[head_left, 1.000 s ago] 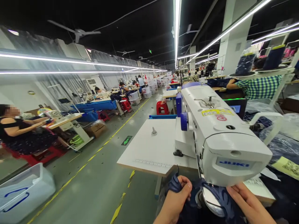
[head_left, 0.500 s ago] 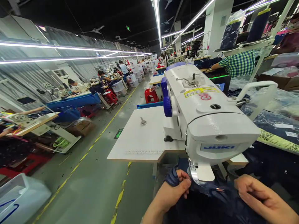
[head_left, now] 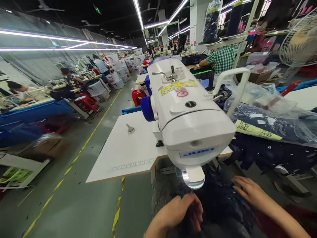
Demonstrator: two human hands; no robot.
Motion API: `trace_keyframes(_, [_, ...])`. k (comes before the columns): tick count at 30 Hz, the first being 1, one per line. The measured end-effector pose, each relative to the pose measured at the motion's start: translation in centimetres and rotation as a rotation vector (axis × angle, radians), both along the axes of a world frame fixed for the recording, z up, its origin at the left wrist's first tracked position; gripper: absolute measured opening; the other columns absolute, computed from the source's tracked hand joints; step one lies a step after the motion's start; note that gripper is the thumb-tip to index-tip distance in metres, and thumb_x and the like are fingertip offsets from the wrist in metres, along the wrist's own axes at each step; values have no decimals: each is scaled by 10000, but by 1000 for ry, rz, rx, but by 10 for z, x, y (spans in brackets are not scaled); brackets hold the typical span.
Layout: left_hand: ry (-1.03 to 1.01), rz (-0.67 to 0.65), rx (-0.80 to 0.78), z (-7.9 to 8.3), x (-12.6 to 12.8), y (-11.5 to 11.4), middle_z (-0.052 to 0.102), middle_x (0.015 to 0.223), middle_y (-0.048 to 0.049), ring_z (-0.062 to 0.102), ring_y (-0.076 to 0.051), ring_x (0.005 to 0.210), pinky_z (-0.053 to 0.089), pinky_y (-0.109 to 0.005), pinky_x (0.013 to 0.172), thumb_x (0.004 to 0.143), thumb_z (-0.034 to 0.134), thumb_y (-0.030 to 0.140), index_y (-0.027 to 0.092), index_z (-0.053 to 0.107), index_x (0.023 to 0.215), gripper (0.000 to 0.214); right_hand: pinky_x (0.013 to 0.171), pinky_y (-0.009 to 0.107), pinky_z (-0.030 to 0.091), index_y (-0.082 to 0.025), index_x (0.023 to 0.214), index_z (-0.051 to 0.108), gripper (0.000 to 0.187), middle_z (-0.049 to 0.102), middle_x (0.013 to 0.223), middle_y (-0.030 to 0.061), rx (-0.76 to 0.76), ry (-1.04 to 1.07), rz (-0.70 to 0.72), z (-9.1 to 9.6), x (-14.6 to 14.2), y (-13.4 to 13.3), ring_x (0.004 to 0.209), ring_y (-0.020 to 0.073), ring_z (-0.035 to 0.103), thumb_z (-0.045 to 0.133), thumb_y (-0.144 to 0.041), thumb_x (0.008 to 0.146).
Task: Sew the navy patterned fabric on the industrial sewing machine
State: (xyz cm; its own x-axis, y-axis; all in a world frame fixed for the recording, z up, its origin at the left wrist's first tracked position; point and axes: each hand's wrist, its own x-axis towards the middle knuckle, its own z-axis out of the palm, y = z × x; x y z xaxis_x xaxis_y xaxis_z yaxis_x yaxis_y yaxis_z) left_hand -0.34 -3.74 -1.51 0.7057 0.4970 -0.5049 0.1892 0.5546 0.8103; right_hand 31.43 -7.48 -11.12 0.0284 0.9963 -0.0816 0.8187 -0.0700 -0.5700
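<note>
My left hand is just below the needle end of a white sewing machine. Its fingers hang down, bent and a little apart, with nothing visible in them; motion blurs them. Dark navy fabric spreads beneath the machine head and between my hands. On the right side of that fabric, my right hand reaches in from the lower right. Its fingers are stretched out and parted, with the tips against the fabric. A metal guard under the machine head hides the needle area.
Left of the machine extends a white tabletop with a printed ruler. Bagged navy fabric lies at right, below thread cones. A fan stands farther right. Yellow floor tape marks the aisle; several people sit at other machines.
The view has swung right, so the machine appears farther left. My left hand has let go of the navy fabric it pinched and dropped lower. My right hand's fingers have straightened.
</note>
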Motion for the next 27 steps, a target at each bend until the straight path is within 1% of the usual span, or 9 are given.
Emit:
trace_keyframes(4, [161, -340, 116, 12, 12, -6, 566, 676, -6, 514, -92, 559, 398, -220, 588, 928, 243, 431, 173, 665, 899, 496, 1035, 350, 389, -244, 1234, 595, 386, 610, 1284, 69, -138, 520, 376, 70, -76, 6, 1191, 223, 544, 369, -406, 967])
trace_keyframes(6, [199, -449, 173, 19, 17, -8, 552, 686, -7, 475, -93, 584, 362, -210, 563, 925, 264, 395, 178, 697, 878, 487, 1018, 322, 387, -252, 1267, 561, 364, 608, 1276, 53, -151, 606, 551, 100, -105, 9, 1173, 200, 544, 361, -353, 980])
trace_keyframes(8, [203, -464, 221, 23, 17, -7, 559, 698, -11, 476, -98, 608, 348, -207, 552, 908, 318, 384, 173, 710, 845, 450, 880, 275, 451, -225, 1166, 608, 288, 660, 1120, 44, -146, 572, 595, 114, -120, 12, 1006, 191, 600, 507, -318, 913])
trace_keyframes(11, [116, -382, 253, 22, 8, -6, 578, 695, -11, 509, -108, 627, 363, -204, 555, 849, 451, 478, 162, 694, 815, 400, 641, 203, 419, -202, 940, 651, 157, 647, 828, -15, -186, 463, 575, 116, -120, 16, 736, 143, 571, 647, -255, 792])
trace_keyframes(14, [122, -274, 276, 22, -4, -5, 542, 625, 3, 459, -85, 538, 327, -199, 500, 809, 521, 541, 149, 669, 793, 419, 570, 192, 344, -209, 823, 643, 62, 591, 713, -48, -193, 414, 554, 119, -109, 17, 653, 114, 510, 627, -268, 813])
trace_keyframes(18, [227, 5, 272, 36, -18, 0, 469, 507, 52, 384, -74, 447, 287, -205, 462, 802, 557, 525, 158, 602, 836, 371, 596, 195, 362, -223, 812, 606, 72, 577, 712, -56, -170, 522, 467, 137, -94, 22, 672, 118, 505, 626, -289, 833])
trace_keyframes(22, [258, 403, 523, 51, -21, 18, 387, 586, 64, 331, -74, 546, 261, -212, 517, 780, 597, 526, 168, 541, 708, 369, 687, 227, 429, -221, 875, 582, 120, 583, 814, -20, -3, 661, 281, 144, -93, 46, 763, 149, 546, 598, -339, 859])
trace_keyframes(24, [326, 567, 615, 53, -18, 29, 406, 604, 57, 360, -89, 583, 288, -220, 551, 764, 630, 489, 177, 527, 689, 337, 721, 256, 449, -221, 937, 576, 157, 584, 843, 0, 67, 688, 221, 140, -98, 59, 803, 169, 558, 576, -362, 869])
trace_keyframes(27, [333, 677, 702, 52, -12, 38, 532, 686, 16, 488, -141, 693, 385, -246, 644, 737, 663, 429, 184, 558, 709, 268, 708, 288, 478, -219, 980, 571, 206, 596, 823, 14, 57, 729, 219, 134, -105, 70, 793, 189, 577, 540, -399, 882])
